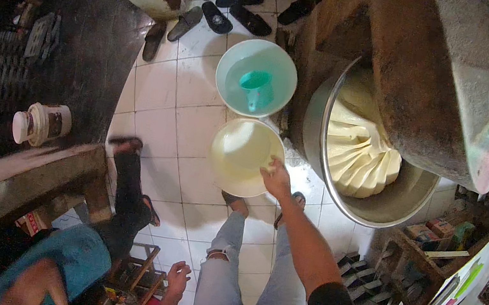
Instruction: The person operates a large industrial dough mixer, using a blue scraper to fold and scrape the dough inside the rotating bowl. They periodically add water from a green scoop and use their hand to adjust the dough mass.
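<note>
A round, pale cream bucket (229, 172) stands on the tiled floor just ahead of my feet, a bright reflection inside it. My right hand (277, 177) is at its right rim, fingers bent over the edge and closed on it. Lower down, beside my left leg, my left hand (177, 278) hangs with its fingers loosely curved and apart, holding nothing. Right behind the cream bucket is a white bucket (223, 78) of water, with a teal dipper (256, 88) in it. To the right, a large metal mixing bowl (348, 208) holds pale, folded dough (361, 152).
A brown, stained machine (403, 56) overhangs the bowl. Several dark slippers (242, 0) lie at the back. On the left, a person in a teal cap (68, 259) is close by, near a wooden rack (140, 274). A white lidded tub (45, 124) stands beyond the low wall.
</note>
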A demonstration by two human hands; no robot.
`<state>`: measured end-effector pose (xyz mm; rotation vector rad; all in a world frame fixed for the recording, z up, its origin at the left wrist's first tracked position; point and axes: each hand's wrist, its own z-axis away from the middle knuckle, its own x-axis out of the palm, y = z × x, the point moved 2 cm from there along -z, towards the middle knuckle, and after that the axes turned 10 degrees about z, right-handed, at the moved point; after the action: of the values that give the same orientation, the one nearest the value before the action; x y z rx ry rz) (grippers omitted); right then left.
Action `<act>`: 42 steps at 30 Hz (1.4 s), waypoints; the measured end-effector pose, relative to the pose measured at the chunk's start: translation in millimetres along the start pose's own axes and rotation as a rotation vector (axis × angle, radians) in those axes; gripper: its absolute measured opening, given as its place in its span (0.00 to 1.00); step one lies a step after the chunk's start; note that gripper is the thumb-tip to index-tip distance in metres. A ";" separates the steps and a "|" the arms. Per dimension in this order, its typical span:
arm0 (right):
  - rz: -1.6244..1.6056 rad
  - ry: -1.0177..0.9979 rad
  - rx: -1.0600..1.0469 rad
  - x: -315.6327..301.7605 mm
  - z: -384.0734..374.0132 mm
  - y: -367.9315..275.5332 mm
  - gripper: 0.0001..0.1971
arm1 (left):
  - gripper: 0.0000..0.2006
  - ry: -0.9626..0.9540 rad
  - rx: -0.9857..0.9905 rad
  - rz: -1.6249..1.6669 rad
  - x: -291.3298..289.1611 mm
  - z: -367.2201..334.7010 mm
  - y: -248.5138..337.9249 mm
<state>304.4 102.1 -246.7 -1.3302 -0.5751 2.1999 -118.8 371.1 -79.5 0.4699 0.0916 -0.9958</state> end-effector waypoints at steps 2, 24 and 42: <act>-0.042 -0.086 0.045 -9.4 59.3 48.3 0.32 | 0.21 -0.008 0.022 0.010 11.7 0.1 10.7; -0.241 0.224 0.559 -344.5 419.2 289.5 0.24 | 0.24 -0.303 0.657 -0.364 216.1 138.8 115.9; 0.478 0.828 -0.604 -648.8 137.9 -131.6 0.33 | 0.27 -0.219 0.501 -0.135 153.3 138.2 133.8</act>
<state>464.0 -205.1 334.1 -2.7181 -0.6410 1.5585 56.7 253.0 46.1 0.8142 -0.3346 -1.1999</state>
